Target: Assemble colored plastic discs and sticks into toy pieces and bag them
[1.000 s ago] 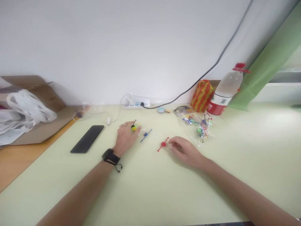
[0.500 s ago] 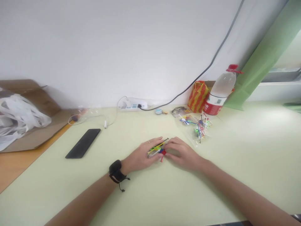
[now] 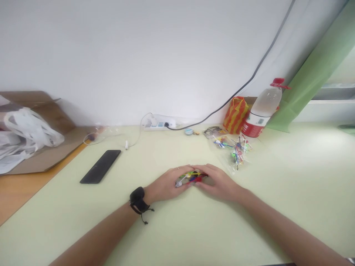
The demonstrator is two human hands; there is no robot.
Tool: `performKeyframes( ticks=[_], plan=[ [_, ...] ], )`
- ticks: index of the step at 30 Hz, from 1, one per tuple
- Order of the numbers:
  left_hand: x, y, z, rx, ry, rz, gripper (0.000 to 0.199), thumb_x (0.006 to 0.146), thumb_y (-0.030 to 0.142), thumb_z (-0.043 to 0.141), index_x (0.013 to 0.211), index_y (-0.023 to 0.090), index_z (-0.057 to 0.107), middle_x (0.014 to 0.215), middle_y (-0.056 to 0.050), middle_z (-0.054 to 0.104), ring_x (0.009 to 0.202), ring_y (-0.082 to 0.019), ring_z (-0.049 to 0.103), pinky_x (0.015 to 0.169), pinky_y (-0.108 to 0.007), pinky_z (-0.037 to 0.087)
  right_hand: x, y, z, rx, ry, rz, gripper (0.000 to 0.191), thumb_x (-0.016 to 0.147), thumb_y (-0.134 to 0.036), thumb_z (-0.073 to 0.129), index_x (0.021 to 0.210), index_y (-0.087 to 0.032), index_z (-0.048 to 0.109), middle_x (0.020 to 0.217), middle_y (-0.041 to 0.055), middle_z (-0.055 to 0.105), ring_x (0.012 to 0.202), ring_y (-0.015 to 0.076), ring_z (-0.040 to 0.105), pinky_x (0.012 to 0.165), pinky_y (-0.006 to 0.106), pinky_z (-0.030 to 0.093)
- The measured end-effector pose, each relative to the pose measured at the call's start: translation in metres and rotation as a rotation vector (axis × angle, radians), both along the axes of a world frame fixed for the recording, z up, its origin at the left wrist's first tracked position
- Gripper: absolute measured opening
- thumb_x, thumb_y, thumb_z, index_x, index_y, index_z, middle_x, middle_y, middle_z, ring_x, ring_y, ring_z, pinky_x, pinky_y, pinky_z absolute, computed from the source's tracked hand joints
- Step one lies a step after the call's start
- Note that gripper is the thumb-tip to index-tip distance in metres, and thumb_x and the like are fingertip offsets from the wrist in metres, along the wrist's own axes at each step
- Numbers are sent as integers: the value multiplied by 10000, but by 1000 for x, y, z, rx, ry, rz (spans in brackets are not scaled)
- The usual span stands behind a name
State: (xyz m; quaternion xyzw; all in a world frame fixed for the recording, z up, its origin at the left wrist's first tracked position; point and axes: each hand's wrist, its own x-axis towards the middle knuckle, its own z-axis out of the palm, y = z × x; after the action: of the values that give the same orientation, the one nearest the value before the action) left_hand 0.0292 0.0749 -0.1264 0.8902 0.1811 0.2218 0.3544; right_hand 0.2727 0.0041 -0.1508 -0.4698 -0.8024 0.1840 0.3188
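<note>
At the middle of the table, a small bundle of coloured plastic pieces point(image 3: 191, 177) lies between my two hands. Yellow, white, red, blue, green and black show among them, many thin and stick-like; their exact kind is too small to tell. My left hand point(image 3: 168, 183), with a ring on one finger and a black watch point(image 3: 138, 199) on the wrist, curls round the left side of the bundle. From the right, my right hand point(image 3: 219, 183) closes round the other side, thumb and fingers against it. The fingertips of both hands meet or nearly meet, hiding part of the pieces.
Clear bags of similar coloured pieces point(image 3: 237, 153) lie behind at the right, before a large bottle point(image 3: 262, 111) and a striped bag point(image 3: 235, 115). A black phone-like slab point(image 3: 100, 166) lies left. A power strip point(image 3: 159, 123) stands by the wall; cardboard point(image 3: 46, 157) holds white plastic.
My right hand has gone from pinching at the red piece to curving round the bundle's right side. The pieces have shifted and lie flatter between my hands. The view has moved slightly.
</note>
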Motion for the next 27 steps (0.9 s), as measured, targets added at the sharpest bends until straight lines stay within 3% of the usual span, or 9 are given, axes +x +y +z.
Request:
performKeyframes(
  ticks=[5,9,14,18,23,27],
  plan=[
    [-10,16,-11,103,22,158,538,907,434,739,1413,301,612,1340,-100,676,1271,-290,615,1091,-440,514,2,-1,3,-29,-11,-15,347,953,-328,660,1290,-248,650,1187,97,737,1037,263,686,888,402,552],
    [-15,29,-18,104,25,226,479,899,491,737,1329,289,678,1266,-101,693,1210,-288,633,1065,-437,520,2,-1,5,-32,1,-15,218,939,-232,622,1151,-239,671,1083,74,735,955,234,674,823,364,534],
    [-12,28,-15,54,30,175,323,909,440,738,1192,285,742,1159,-69,723,1078,-250,673,962,-372,537,3,-2,9,-52,34,1,151,874,-146,624,995,-233,644,955,30,703,857,198,634,769,323,488],
    [-8,21,-12,-19,-3,104,318,886,405,772,1179,284,751,1113,-58,745,1002,-231,699,884,-334,549,3,-2,8,-151,98,-3,55,885,-236,668,882,-229,614,827,1,651,715,166,562,643,283,435],
    [-5,18,-14,-162,-49,111,282,906,402,745,1135,241,776,1104,-69,776,1001,-237,729,915,-347,579,0,-1,8,-266,237,-20,178,919,-355,684,839,-215,609,768,-2,626,660,151,525,602,276,427],
    [-7,19,-13,-226,-104,171,293,933,409,709,1146,217,767,1157,-75,772,1069,-243,730,999,-377,577,1,-1,14,-264,295,-40,154,941,-361,667,912,-213,638,799,8,660,679,159,565,638,289,470]
  ],
)
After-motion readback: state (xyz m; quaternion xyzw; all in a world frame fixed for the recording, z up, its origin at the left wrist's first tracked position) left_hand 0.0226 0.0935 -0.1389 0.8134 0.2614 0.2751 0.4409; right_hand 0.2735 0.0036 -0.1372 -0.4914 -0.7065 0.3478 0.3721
